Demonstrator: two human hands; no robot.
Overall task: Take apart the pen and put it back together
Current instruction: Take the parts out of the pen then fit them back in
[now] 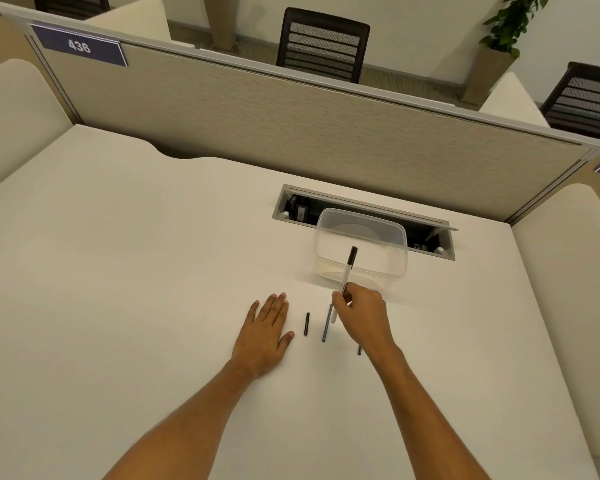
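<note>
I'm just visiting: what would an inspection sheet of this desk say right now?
Surface: white desk, mostly bare.
Job's things: pen barrel with black end, held tilted up; short black piece and thin refill lying on desk; another small dark piece partly hidden by the wrist.
Clutter: clear plastic box, looks empty.
Hands: left hand flat on desk; right hand pinching the barrel.
Cables: open cable hatch, contents unclear.
Surroundings: divider panel, label 436, chairs, plant.
</note>
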